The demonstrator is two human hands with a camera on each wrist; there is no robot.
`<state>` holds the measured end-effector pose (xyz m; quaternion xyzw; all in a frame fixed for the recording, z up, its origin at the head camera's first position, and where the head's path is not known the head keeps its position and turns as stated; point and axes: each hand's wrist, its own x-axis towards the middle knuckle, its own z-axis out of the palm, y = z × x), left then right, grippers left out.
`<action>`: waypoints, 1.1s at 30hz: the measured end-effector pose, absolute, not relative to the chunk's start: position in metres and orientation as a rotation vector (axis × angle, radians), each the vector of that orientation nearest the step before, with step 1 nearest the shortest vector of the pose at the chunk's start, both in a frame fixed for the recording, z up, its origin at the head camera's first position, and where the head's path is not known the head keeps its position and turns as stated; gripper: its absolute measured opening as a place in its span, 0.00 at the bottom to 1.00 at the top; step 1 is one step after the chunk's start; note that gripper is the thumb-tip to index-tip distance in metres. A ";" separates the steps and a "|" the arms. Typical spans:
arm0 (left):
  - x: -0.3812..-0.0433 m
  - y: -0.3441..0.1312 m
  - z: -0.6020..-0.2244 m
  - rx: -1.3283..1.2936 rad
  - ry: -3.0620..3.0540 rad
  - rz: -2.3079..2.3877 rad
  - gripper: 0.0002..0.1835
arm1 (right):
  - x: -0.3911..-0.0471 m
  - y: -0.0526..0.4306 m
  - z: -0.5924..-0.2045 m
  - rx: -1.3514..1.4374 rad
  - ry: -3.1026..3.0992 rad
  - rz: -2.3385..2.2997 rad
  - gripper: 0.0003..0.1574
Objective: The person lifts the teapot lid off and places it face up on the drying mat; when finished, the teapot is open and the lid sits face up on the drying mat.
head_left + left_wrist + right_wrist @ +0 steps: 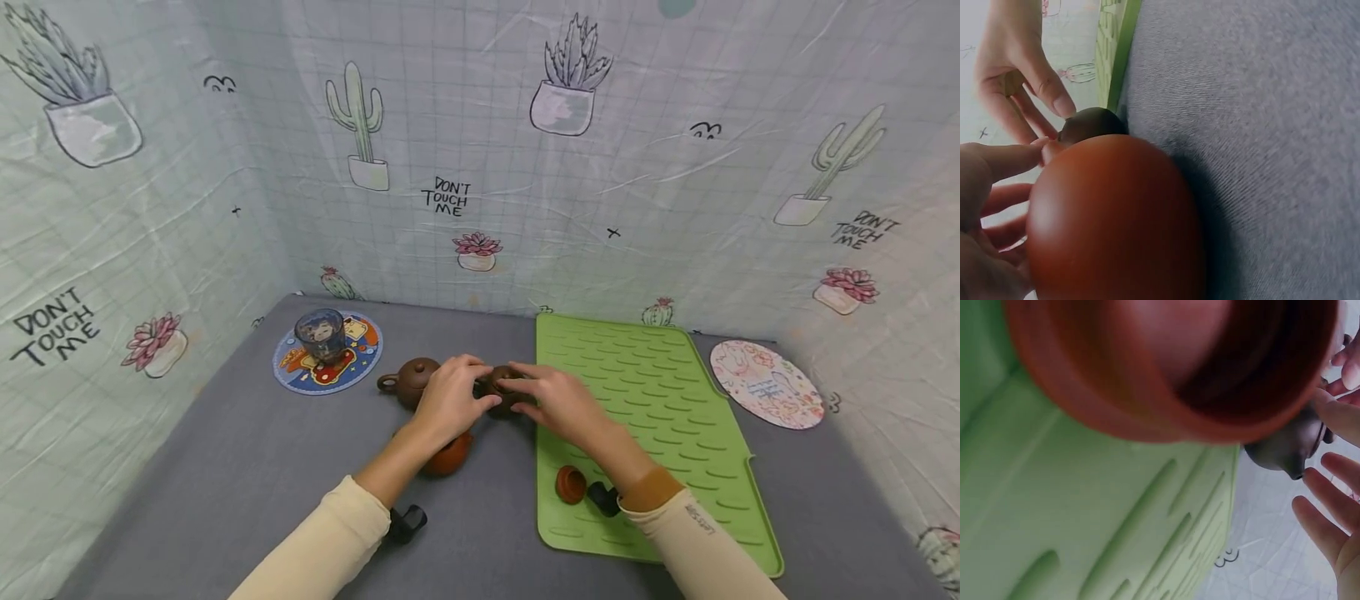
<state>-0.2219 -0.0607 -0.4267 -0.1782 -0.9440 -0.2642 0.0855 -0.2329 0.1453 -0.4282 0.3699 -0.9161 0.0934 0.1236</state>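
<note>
A small dark brown teapot [504,385] stands between my two hands on the grey cloth. My left hand [450,398] is at its left side, thumb and fingers extended and apart. On the other side my right hand [561,402] spreads its fingers, fingertips right at the pot. The right wrist view shows the dark teapot's spout [1292,465] close to the right fingertips. Left of my left hand sits another brown teapot [411,383] with a ring handle and knobbed lid. An orange-red clay pot [1116,212], close below my left wrist, is partly hidden in the head view.
A green ridged mat [637,375] lies at right, bearing a small reddish clay cup [571,484] beneath my right forearm. A patterned glass [321,333] stands on a round blue coaster [288,379] at back left. A pink-patterned oval coaster [767,385] lies far right.
</note>
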 end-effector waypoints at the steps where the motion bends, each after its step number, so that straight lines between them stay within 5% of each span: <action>1: -0.222 -0.060 -0.428 -0.533 -2.820 -0.773 0.23 | -0.233 0.145 -0.429 1.077 -2.676 0.271 0.29; 33: -0.227 -0.057 -0.443 -0.532 -2.806 -0.625 0.21 | -0.235 0.137 -0.434 0.963 -2.709 0.438 0.28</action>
